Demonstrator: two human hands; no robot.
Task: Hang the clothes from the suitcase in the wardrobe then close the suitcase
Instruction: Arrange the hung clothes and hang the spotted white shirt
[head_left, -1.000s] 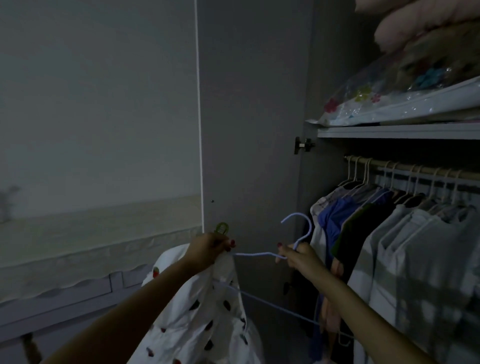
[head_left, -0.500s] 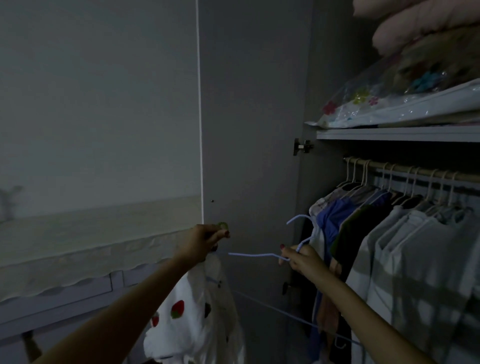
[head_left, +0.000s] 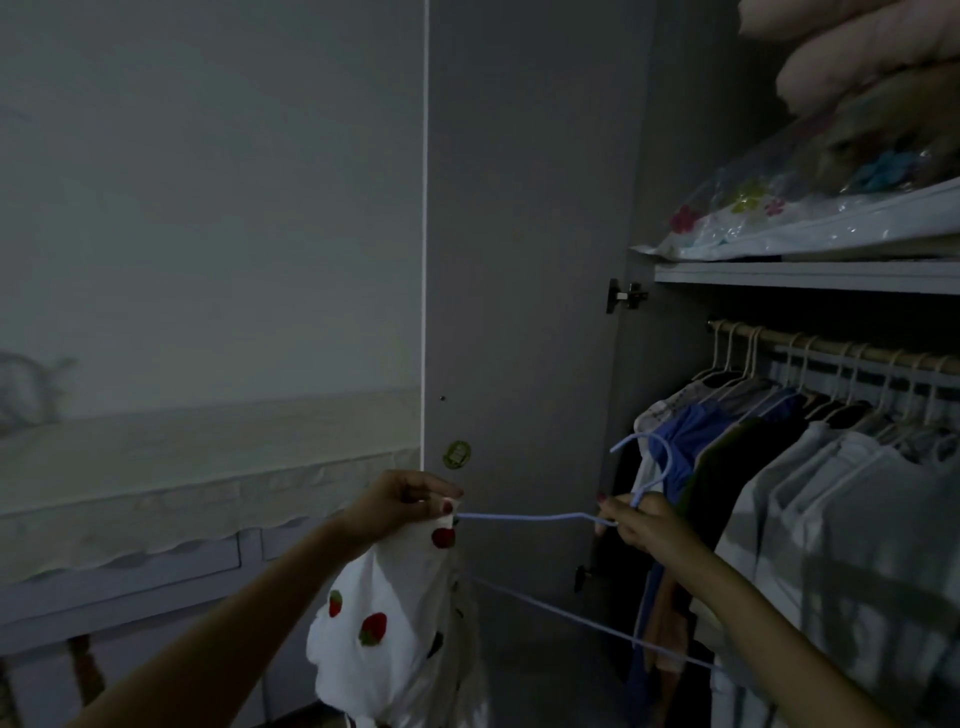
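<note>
Head view, hands and held items
Left hand: raised before the open wardrobe door; fingers curled, pinching the top of the white garment at one tip of the hanger.
Right hand: raised near the hanging row; fingers curled round the hanger just below its hook.
Hanger: pale blue wire; upper arm spans level between the two hands, hook rises above the right hand, lower bar slopes down to the right, passing under the right forearm.
White garment: white cloth with red strawberry print; hangs down from the left hand's pinch, bunched, its upper edge meeting the hanger's left tip; whether it is threaded on the wire cannot be told.

Head view, wardrobe
Wardrobe door: grey, standing open behind the hands; a small round sticker just above the left hand.
Rail: wooden pole under the shelf, crowded with pale hangers.
Hung clothes: blue, dark green and light grey items packed side by side, just right of the right hand.
Shelf: above the rail; bears a clear zipped storage bag with flower print, and pink bedding stacked higher.

Head view, surroundings
Wall: pale, left of the door, with a scalloped trim lower down.
Light: dim throughout; fine detail is hard to tell.
</note>
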